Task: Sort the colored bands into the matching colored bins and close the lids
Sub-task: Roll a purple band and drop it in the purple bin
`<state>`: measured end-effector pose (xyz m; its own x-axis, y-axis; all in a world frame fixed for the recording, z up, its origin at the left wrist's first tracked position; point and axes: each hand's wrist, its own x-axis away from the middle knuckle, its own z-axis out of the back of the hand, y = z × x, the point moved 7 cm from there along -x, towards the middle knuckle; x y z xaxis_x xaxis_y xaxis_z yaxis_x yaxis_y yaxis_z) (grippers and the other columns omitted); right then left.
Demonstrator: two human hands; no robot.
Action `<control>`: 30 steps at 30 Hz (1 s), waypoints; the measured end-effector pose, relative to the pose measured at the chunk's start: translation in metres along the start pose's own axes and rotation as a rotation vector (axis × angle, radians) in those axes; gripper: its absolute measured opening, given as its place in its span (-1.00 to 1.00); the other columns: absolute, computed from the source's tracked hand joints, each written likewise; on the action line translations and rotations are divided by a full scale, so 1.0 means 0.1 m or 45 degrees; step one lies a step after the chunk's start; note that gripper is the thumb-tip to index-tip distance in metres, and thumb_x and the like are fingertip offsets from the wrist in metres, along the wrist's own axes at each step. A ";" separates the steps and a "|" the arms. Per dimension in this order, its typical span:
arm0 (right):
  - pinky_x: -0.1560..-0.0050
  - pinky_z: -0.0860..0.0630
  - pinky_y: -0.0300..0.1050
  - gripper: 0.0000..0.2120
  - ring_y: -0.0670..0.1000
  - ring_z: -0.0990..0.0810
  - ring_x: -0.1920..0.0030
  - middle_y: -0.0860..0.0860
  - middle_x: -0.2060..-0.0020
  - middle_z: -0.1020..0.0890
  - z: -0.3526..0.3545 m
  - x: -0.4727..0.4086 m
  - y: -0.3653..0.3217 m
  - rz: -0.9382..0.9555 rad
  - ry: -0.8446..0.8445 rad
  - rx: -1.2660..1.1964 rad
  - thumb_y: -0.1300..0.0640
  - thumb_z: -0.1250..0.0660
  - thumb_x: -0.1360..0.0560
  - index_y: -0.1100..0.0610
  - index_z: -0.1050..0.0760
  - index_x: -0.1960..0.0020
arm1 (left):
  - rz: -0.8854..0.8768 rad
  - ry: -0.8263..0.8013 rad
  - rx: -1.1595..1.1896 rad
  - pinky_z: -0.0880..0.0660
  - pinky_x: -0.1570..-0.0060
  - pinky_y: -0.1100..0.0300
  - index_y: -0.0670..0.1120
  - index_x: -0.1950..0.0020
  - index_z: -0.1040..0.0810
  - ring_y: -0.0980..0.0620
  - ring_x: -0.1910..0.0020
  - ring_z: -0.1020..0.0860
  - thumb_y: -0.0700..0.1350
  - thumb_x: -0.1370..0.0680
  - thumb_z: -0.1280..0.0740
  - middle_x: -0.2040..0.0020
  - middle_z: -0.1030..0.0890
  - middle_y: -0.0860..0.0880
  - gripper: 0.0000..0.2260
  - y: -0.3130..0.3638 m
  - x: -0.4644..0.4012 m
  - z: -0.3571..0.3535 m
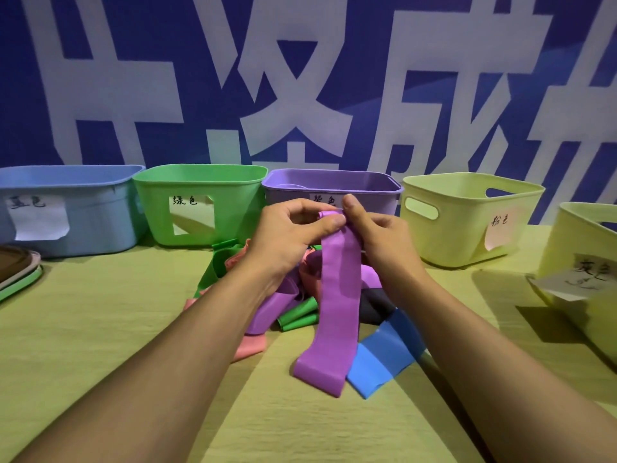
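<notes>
Before the purple bin (pixel 334 185), my left hand (pixel 287 235) and right hand (pixel 377 235) both pinch a purple band (pixel 334 295). Its lower end touches the table (pixel 100 329).

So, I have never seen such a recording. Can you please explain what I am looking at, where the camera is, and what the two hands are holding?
There is no machine here: a person works with bare hands. The single picture comes from a camera on the person's head, looking forward and down.

The left hand and right hand together pinch the top of a purple band, which hangs down to the yellow-green tablecloth. Under it lies a pile of bands: green, pink, purple, dark, and a blue band.

Behind stand open bins: a blue bin, green bin, purple bin and two pale yellow bins. Lids are stacked at far left.
</notes>
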<state>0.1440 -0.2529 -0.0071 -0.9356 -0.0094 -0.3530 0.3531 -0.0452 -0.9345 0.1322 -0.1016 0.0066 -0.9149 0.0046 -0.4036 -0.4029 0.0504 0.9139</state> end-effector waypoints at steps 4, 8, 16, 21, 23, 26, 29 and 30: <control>0.10 -0.58 0.15 -0.43 0.03 -0.58 0.22 0.26 0.17 -0.71 0.00 -0.02 0.01 0.049 -0.006 0.000 -0.33 -0.40 -0.49 0.22 -0.70 0.08 | 0.000 0.011 0.021 -0.64 -0.04 0.12 -0.15 0.01 -0.70 -0.03 0.06 -0.71 -0.30 -0.44 -0.55 0.06 -0.75 -0.17 -0.84 0.00 0.01 0.01; 0.10 -0.51 0.03 -0.62 0.01 -0.56 0.22 0.09 0.26 -0.69 0.00 -0.01 -0.01 0.074 -0.020 -0.033 -0.15 -0.39 -0.58 0.16 -0.71 0.13 | 0.029 -0.002 0.070 -0.63 -0.13 0.06 -0.14 0.02 -0.69 -0.06 0.04 -0.70 -0.31 -0.40 -0.56 0.05 -0.74 -0.17 -0.80 -0.01 0.00 0.01; 0.01 -0.61 -0.04 -0.88 -0.07 -0.65 0.13 0.00 0.15 -0.74 -0.04 0.00 -0.06 0.151 -0.097 -0.089 0.08 -0.40 -0.60 0.09 -0.69 0.00 | 0.220 -0.010 0.014 -0.54 0.04 0.02 -0.21 -0.03 -0.72 -0.10 0.15 -0.65 0.32 -0.43 -0.46 0.05 -0.72 -0.29 -0.42 -0.10 0.01 -0.01; 0.06 -0.60 -0.19 -0.89 -0.08 -0.67 0.07 0.02 0.10 -0.74 -0.05 0.02 -0.10 0.211 -0.129 -0.098 0.14 -0.40 -0.60 0.15 -0.68 -0.04 | 0.134 0.023 -0.114 -0.43 0.12 -0.04 -0.22 0.08 -0.71 -0.11 0.22 -0.52 0.54 -0.20 -0.47 0.04 -0.61 -0.47 -0.19 -0.13 -0.01 0.05; -0.02 -0.64 -0.09 -0.90 -0.03 -0.68 0.04 0.05 0.07 -0.75 -0.04 0.02 -0.08 0.191 -0.126 -0.141 0.14 -0.41 -0.59 0.14 -0.68 -0.04 | 0.127 0.020 -0.079 -0.44 0.11 -0.08 -0.20 0.08 -0.72 -0.13 0.19 -0.54 0.47 -0.24 -0.51 0.01 -0.60 -0.48 -0.28 -0.12 -0.01 0.04; -0.13 -0.60 0.11 -0.70 0.08 -0.67 -0.01 0.13 0.01 -0.74 -0.06 0.02 -0.03 0.100 -0.135 -0.184 -0.13 -0.42 -0.52 0.08 -0.71 -0.03 | 0.151 0.006 -0.008 -0.46 0.02 -0.11 -0.11 0.03 -0.76 -0.15 0.11 -0.57 0.35 -0.31 -0.53 -0.06 -0.63 -0.45 -0.46 -0.10 0.01 0.02; 0.03 -0.57 0.02 -0.39 0.09 -0.66 0.12 0.13 0.13 -0.72 -0.05 0.02 0.02 -0.067 -0.117 -0.160 -0.38 -0.27 -0.49 0.15 -0.72 -0.01 | 0.161 0.012 0.020 -0.48 0.08 0.01 -0.10 0.04 -0.77 -0.11 0.16 -0.59 0.19 -0.39 -0.49 0.08 -0.71 -0.32 -0.62 -0.08 0.01 0.02; 0.04 -0.61 0.02 -0.34 0.09 -0.69 0.14 0.10 0.16 -0.74 -0.05 0.03 0.03 -0.105 -0.116 -0.109 -0.42 -0.21 -0.50 0.15 -0.74 0.04 | 0.164 0.009 0.019 -0.49 0.14 0.07 -0.13 0.05 -0.76 -0.07 0.21 -0.59 0.13 -0.45 -0.49 0.16 -0.71 -0.24 -0.68 -0.10 0.00 0.02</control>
<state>0.1422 -0.2485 -0.0109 -0.9569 -0.0998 -0.2726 0.2703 0.0358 -0.9621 0.1358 -0.1001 -0.0024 -0.9592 0.0050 -0.2826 -0.2817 0.0648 0.9573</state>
